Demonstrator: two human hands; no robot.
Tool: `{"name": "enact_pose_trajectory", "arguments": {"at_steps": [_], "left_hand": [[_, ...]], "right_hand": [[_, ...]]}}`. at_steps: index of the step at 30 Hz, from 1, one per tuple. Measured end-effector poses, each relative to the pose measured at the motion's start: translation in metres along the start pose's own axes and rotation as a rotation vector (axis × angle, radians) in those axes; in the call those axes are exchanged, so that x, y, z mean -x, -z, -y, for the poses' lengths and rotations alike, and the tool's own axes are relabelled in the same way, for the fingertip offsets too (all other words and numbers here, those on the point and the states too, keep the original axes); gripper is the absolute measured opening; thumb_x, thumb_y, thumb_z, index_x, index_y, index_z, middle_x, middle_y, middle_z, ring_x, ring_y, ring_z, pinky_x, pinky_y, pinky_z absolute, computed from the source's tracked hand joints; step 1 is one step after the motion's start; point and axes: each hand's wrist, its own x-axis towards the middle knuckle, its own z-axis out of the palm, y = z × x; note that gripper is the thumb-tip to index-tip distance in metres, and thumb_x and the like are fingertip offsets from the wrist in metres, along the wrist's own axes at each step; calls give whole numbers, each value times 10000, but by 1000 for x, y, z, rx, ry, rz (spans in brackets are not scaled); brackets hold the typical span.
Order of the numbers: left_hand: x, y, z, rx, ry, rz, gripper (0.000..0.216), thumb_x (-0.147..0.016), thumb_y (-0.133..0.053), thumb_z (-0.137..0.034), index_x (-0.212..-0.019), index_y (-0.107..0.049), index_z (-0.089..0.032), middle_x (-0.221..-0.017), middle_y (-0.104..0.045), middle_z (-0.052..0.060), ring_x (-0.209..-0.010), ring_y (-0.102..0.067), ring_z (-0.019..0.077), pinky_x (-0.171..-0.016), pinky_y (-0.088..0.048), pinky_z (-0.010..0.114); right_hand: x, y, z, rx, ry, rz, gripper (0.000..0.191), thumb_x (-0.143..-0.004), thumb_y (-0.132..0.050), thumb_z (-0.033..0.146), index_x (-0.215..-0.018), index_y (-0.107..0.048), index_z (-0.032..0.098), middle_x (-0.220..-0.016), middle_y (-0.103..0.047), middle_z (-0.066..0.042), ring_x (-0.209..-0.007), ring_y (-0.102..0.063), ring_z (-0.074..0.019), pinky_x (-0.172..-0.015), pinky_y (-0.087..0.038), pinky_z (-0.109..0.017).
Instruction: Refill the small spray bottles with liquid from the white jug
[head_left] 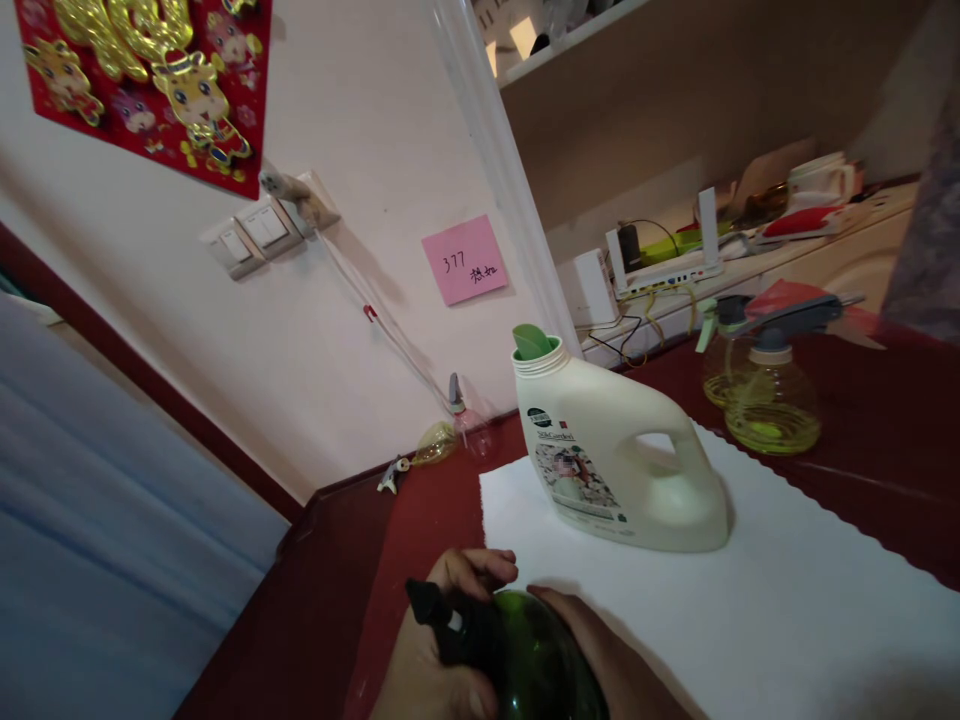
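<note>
Near the bottom edge, a dark green pump bottle (541, 650) with a black pump head (465, 630) is tilted between my two hands. My left hand (431, 650) wraps around its black collar, fingers curled. Against the bottle's right side, my right hand (611, 655) is closed on the body; most of its fingers are hidden. Beyond them a large cream jug (637, 470) with a side handle and printed label stands upright on a white sheet (795, 590). A green piece (531, 342) pokes out of the jug's mouth, and no cap shows on it.
Clear spray bottles with yellowish liquid (772, 405) stand at the right on the dark red table (322, 600). By the wall are a pink spray bottle (471, 430) and a yellow one (435, 442) lying down. A white router (667, 272) sits on the shelf behind.
</note>
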Motion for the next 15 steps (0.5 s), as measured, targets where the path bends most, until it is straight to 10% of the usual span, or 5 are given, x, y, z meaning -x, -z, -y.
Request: {"name": "enact_pose_trajectory", "arguments": {"at_steps": [8, 15], "left_hand": [[11, -14, -22, 245, 261, 19, 705, -589, -883, -438, -1238, -690, -241, -1346, -626, 134, -1221, -574, 401, -1032, -448, 507], [7, -7, -19, 68, 138, -154, 459, -618, -832, -440, -996, -791, -183, -1237, -676, 149, -1307, -484, 406, -1111, -370, 492]], "right_hand": [[1, -2, -4, -59, 35, -120, 795, -643, -721, 188, -1407, -511, 247, -1365, -622, -137, -1235, -594, -339, -1037, -461, -458], [0, -5, -16, -7, 57, -126, 815, -645, -730, 256, -1427, -499, 245, -1411, -596, -135, -1286, -554, -356, -1055, -460, -456]]}}
